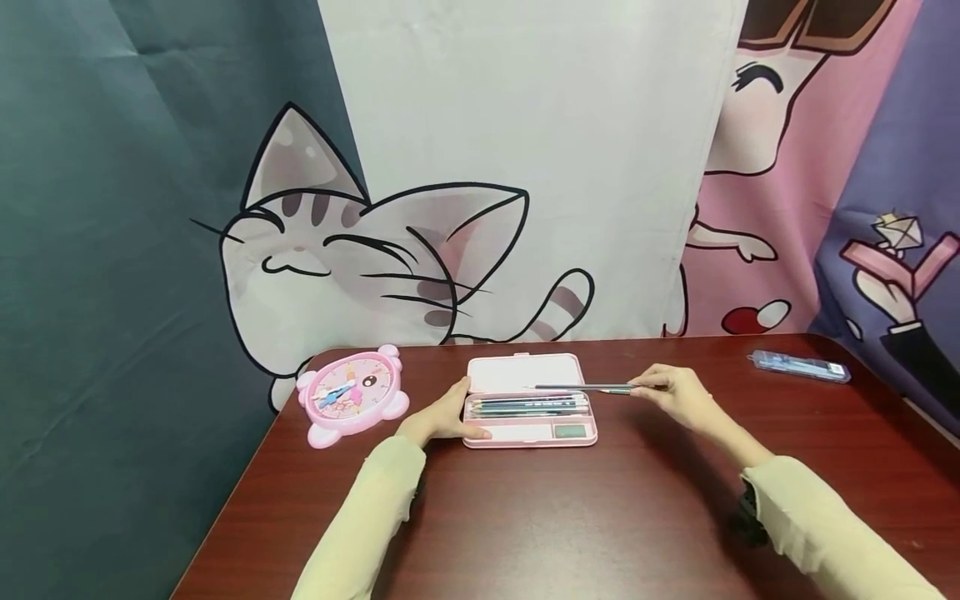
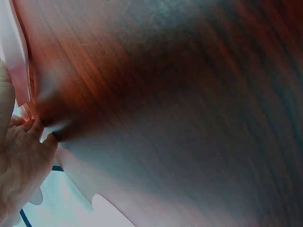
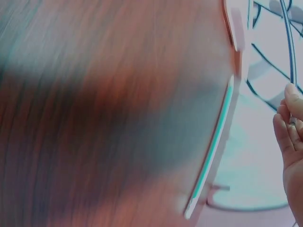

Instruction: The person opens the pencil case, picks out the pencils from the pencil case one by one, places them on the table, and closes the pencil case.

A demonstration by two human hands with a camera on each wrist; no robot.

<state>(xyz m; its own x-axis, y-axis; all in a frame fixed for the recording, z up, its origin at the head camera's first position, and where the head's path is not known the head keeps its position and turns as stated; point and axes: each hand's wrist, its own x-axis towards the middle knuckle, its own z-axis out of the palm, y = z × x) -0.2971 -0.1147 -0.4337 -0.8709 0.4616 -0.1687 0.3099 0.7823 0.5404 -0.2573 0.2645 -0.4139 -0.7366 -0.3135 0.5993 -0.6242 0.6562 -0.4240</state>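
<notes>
A pink pencil case (image 1: 529, 445) lies opened on the table, its white-lined lid (image 1: 521, 372) folded back. Several pencils (image 1: 525, 407) fill its rear compartment, and a green eraser (image 1: 570, 431) sits in the front one. At the case's left end my left hand (image 1: 444, 414) holds it, thumb over the front part and fingers at the back. My right hand (image 1: 677, 395) pinches a dark pencil (image 3: 289, 40) near one end, raised and pointing left across the lid. Below it, a teal pencil (image 3: 214, 142) rests on the table beside the case.
A pink animal-shaped toy clock (image 1: 352, 396) lies to the left of my left hand. Near the back right corner is a clear blue packet (image 1: 801, 367). Behind the brown table (image 1: 540, 517) hangs a curtain (image 1: 540, 108) with cartoon pictures.
</notes>
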